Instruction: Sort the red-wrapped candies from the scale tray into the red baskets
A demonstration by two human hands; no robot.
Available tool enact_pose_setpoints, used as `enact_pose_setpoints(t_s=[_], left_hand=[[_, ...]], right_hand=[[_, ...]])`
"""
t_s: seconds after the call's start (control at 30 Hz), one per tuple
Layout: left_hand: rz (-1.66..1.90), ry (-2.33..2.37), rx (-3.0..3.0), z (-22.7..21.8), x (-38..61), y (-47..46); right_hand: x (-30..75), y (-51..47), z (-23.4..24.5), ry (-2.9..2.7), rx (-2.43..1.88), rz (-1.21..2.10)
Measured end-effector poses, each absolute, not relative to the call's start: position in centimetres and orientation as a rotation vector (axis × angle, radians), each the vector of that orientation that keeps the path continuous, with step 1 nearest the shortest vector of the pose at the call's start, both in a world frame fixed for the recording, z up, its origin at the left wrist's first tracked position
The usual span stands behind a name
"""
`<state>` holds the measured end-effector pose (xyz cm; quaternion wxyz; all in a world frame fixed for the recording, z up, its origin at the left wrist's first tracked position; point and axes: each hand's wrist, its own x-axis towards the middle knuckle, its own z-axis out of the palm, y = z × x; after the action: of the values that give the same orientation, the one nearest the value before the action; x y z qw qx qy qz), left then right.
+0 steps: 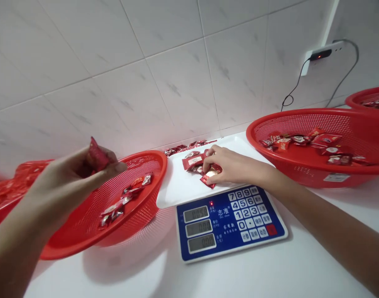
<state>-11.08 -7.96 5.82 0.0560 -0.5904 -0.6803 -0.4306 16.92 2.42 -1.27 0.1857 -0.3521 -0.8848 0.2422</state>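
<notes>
Head view: our L hand [68, 174] grips a dark-red wrapped packet [98, 156] nr the round red plastic basket [162, 165]; our R hand [228, 165] curls fingers over shiny red wrapped packets [193, 162] on the white rectangular tray [176, 182], can't tell if gripping. Prob. mid-weighing; next needs a light pinch.

Soft, diffuse light washes a white bench [140, 281], leaving pale, loose-edged shadows on the near side of the left basket [127, 232]. The tiled wall [177, 87] dulls to gray at upper right and blushes pink low at left. Wide-angle distortion stretches the forearms [320, 217]; the left grip [73, 174] looks slightly soft, digits on the scale [231, 240] faint.
</notes>
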Motion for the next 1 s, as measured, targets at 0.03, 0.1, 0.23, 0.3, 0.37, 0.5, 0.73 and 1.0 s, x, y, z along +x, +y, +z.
enact_pose_setpoints(t_s=[0.03, 0.1, 0.23, 0.3, 0.37, 0.5, 0.73, 1.0], left_hand=[[-1.307, -2.127, -1.818, 5.8, -10.7, -8.1], [-1.349, -2.175, -1.898, 5.8, -9.5, -8.1], [-1.66, -1.92, -1.978, 5.9, -6.1, -7.2], [-1.781, -1.773, -2.014, 6.0, -4.6, -6.6], [-1.842, -1.681, -2.022, 6.0, -3.6, -6.2], [-1.881, -1.644, -1.964, 5.8, -3.5, -5.8], [-1.781, -1.753, -1.854, 5.5, -5.3, -5.4], [-1.748, -1.797, -1.782, 5.5, -5.5, -5.5]], right_hand=[[16.8, 2.4, -1.3, -2.475, -1.008, 0.719], [16.7, 2.3, -1.2, -2.423, -1.052, 0.776], [17.2, 2.1, 0.0, -2.316, -1.025, 0.807], [18.2, 2.0, 1.1, -2.226, -0.981, 0.838], [19.7, 2.0, 2.1, -2.065, -0.954, 0.804], [22.9, 2.2, 3.5, -1.661, -0.927, 0.588], [25.1, 2.6, 3.7, -1.519, -0.954, 0.172], [23.7, 1.7, 3.9, -1.554, -0.856, 0.236]])
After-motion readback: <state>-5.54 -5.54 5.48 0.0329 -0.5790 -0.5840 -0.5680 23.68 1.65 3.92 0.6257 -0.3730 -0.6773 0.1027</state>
